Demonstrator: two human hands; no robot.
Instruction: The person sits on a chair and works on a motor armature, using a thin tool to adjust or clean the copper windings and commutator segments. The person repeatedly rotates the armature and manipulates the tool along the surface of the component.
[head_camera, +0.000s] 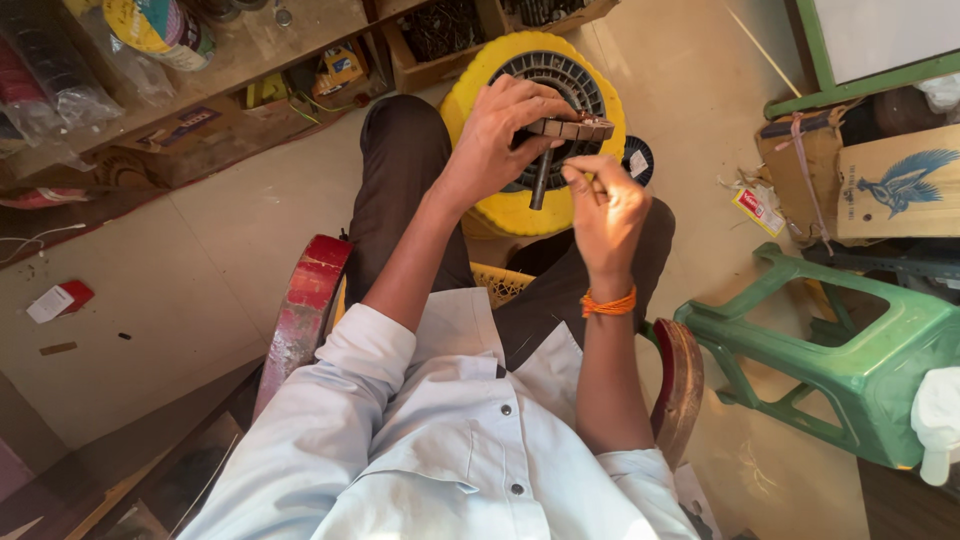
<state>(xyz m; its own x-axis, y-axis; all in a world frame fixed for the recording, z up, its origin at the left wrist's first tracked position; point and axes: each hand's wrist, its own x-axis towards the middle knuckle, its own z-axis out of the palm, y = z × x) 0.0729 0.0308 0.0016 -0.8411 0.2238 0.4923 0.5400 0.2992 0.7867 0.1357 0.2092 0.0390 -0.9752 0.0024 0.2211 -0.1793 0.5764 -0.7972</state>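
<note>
My left hand grips a small motor armature, a slotted brown core on a dark steel shaft that points down. My right hand is just below and to the right of it, fingers pinched on something thin that is too small to make out, close to the core. An orange band circles my right wrist. Behind both hands lies a yellow fan housing with a dark grille, resting over my knees. I sit in a chair with worn red armrests.
A green plastic stool lies on its side at the right. Cardboard boxes sit at the upper right. A cluttered wooden shelf runs along the upper left. A small red and white packet lies on the tiled floor.
</note>
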